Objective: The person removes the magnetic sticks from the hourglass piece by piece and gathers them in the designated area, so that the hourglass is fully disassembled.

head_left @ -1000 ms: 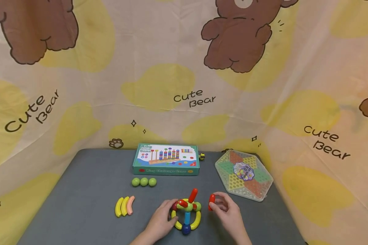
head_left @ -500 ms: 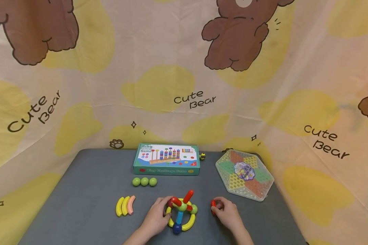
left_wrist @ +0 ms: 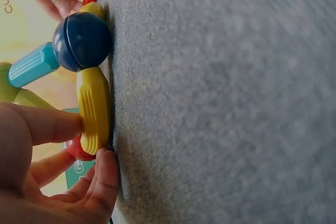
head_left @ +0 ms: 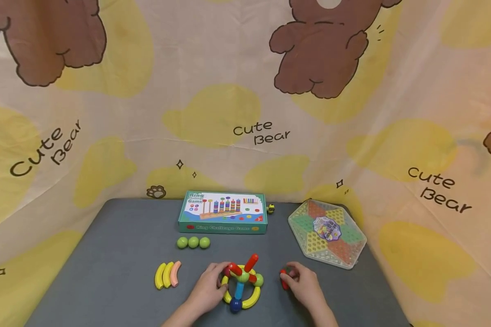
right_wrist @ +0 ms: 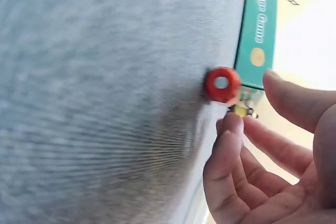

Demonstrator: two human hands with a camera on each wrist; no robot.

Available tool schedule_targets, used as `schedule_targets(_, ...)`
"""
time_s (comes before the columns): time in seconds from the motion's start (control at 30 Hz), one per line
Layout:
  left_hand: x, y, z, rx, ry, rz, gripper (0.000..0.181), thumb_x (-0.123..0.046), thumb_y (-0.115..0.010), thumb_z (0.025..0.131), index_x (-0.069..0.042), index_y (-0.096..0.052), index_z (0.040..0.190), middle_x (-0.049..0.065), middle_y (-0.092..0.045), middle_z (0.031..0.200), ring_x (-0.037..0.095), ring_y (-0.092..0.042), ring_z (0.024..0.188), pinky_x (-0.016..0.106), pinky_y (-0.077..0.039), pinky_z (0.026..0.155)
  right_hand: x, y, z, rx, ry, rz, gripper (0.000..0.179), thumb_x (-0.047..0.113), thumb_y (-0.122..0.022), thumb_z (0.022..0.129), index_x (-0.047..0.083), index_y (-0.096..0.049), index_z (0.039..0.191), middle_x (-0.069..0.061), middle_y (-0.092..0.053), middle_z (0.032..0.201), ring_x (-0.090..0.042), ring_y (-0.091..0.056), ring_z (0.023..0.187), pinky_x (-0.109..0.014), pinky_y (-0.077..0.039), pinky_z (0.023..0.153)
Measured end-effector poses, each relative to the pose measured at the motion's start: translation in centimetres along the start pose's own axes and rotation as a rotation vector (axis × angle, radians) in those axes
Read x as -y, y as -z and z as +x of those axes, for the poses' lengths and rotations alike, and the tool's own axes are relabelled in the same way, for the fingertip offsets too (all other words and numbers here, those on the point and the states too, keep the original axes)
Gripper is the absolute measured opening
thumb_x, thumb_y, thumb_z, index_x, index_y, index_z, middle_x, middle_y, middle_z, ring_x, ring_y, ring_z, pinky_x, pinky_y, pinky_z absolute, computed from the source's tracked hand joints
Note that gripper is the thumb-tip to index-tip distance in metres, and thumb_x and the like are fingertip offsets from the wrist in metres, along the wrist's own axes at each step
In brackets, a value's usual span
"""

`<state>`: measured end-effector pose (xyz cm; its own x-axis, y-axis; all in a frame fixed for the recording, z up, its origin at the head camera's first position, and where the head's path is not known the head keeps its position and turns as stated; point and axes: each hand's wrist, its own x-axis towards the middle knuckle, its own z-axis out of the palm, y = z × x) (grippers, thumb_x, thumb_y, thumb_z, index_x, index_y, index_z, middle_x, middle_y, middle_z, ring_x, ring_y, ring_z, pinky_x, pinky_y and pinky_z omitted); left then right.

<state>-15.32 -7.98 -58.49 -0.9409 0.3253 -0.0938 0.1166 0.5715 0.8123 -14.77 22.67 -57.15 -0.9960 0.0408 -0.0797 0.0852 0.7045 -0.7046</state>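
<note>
My left hand (head_left: 208, 288) holds the left side of a magnetic ball-and-rod structure. In the left wrist view, thumb and fingers pinch a curved yellow rod (left_wrist: 94, 109) near a dark red ball (left_wrist: 79, 149). A dark blue ball (head_left: 235, 304), a light blue rod (head_left: 239, 290) and green balls join the structure; red rods (head_left: 251, 263) stick out at its top. My right hand (head_left: 304, 285) is beside a loose red rod (head_left: 284, 280) on the table. The right wrist view shows that rod's round end (right_wrist: 222, 85), with the thumb apart from it and fingertips close by.
Three green balls (head_left: 193, 242) sit in a row, with two yellow curved rods and a pink one (head_left: 174, 274) nearer. Behind stand a green game box (head_left: 222, 228) and a small bee-like figure (head_left: 271, 208). A hexagonal board (head_left: 339, 245) lies at right on the grey table (head_left: 106, 254).
My right hand has lowered the red rod from the air onto the table and loosened its hold. My left hand and the structure have shifted slightly left.
</note>
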Motion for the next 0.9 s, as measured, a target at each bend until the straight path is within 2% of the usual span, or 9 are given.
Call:
schedule_targets(0.23,0.0,-0.1,0.0,0.005,0.013,0.013,0.055,-0.006,-0.071,0.088,-0.010,-0.056,0.141,0.005,-0.055,0.110,0.012,-0.048,0.071,0.026,-0.044,0.056,2.0,0.5,-0.6,-0.080,0.036,0.075,0.036,0.029,-0.076,0.091,0.008,-0.071,0.120,0.003,-0.071,0.090,-0.008,-0.064,0.074,-0.025,-0.051,0.061)
schedule_targets(0.33,0.1,-0.2,-0.1,-0.016,0.005,0.028,0.056,-0.007,-0.072,0.088,-0.008,-0.055,0.141,0.005,-0.056,0.109,0.012,-0.049,0.074,0.025,-0.044,0.059,3.5,0.7,-1.0,-0.101,0.046,0.121,0.032,0.031,-0.075,0.091,0.013,-0.072,0.118,0.003,-0.071,0.091,-0.008,-0.065,0.077,-0.023,-0.053,0.065)
schedule_targets(0.47,0.0,-0.4,-0.3,-0.045,0.019,0.075,0.054,-0.014,-0.075,0.088,-0.003,-0.056,0.138,0.003,-0.055,0.098,0.011,-0.049,0.073,0.025,-0.042,0.059,5.6,0.9,-1.6,-0.106,0.065,0.205,0.027,0.029,-0.075,0.092,0.017,-0.073,0.116,0.002,-0.071,0.093,-0.007,-0.065,0.078,-0.022,-0.054,0.069)
schedule_targets(0.63,-0.4,-0.5,-0.5,-0.043,0.032,0.111,0.057,-0.022,-0.079,0.087,0.002,-0.057,0.134,0.001,-0.053,0.088,0.012,-0.047,0.068,0.027,-0.040,0.058,7.4,0.8,-2.0,-0.082,0.105,0.255,0.028,0.030,-0.074,0.093,0.016,-0.072,0.116,0.002,-0.071,0.094,-0.007,-0.064,0.078,-0.022,-0.054,0.068)
schedule_targets(0.9,-0.6,-0.6,-0.7,-0.036,0.029,0.123,0.055,-0.017,-0.078,0.087,0.001,-0.057,0.135,0.002,-0.055,0.091,0.012,-0.049,0.072,0.028,-0.042,0.061,8.5,-0.3,-1.7,0.020,0.129,0.288,0.042,0.041,-0.073,0.092,0.014,-0.068,0.124,-0.001,-0.070,0.100,-0.012,-0.067,0.087,-0.021,-0.054,0.070)
